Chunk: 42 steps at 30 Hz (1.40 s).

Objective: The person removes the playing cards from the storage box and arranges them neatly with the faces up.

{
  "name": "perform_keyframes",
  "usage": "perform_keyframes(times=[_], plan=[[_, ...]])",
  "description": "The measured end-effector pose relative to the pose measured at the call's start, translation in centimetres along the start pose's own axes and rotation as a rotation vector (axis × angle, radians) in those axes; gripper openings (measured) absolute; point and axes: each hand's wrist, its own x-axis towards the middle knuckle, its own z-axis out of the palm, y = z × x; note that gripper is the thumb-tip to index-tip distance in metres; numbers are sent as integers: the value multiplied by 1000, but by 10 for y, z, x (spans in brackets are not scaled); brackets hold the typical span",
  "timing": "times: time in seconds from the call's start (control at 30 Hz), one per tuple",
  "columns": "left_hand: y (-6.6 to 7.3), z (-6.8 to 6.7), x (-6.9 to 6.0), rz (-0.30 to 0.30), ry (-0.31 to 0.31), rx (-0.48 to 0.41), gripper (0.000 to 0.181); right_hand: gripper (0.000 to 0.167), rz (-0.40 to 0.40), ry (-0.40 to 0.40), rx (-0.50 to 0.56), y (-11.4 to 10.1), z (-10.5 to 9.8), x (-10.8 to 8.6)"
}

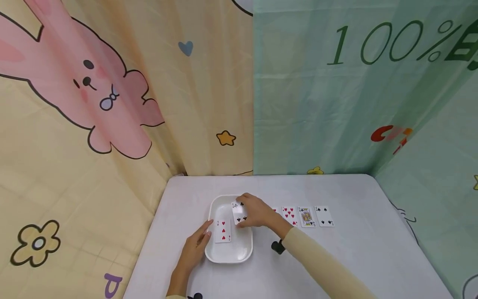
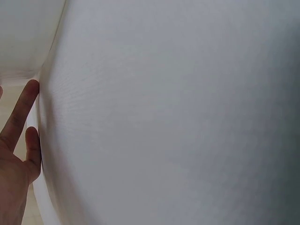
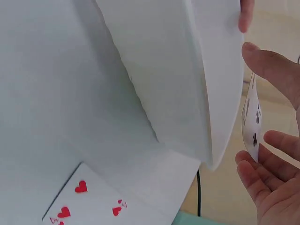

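A white tray (image 1: 229, 254) lies on the table with a three of hearts (image 1: 223, 236) face up inside it. My left hand (image 1: 194, 246) touches the tray's left rim with its fingers extended; the left wrist view shows its fingertips against the white edge. Over the tray's right part, my right hand (image 1: 257, 212) pinches a clubs playing card (image 1: 239, 212). In the right wrist view this clubs card (image 3: 252, 123) bows between the thumb and fingers, above the tray wall (image 3: 159, 70). The held card's full face is partly covered.
Right of the tray runs a row of face-up cards: a hearts card (image 1: 275, 209) partly hidden by my right arm, another hearts card (image 1: 289, 214), a face card (image 1: 306, 216) and a spades card (image 1: 324, 216). Printed curtains (image 1: 216, 83) hang behind the white table (image 1: 358, 257).
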Motion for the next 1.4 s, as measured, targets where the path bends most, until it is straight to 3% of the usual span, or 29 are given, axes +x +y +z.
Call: perform_keyframes(times=[0.23,0.67,1.13,1.4], plan=[[2,-1,1,-20,-11,11,43,95,71,109,31,30,-34,-26],[-1,-2,0,-36,-39,11,43,102,317,200,20,134,-70,-116],[0,-4,-1,-30,-50,-7,44,92,443,209,-31,209,-82,-203],[-1,-4,1,-36,-71,-20,45,91,468,185,-42,243,-72,-230]])
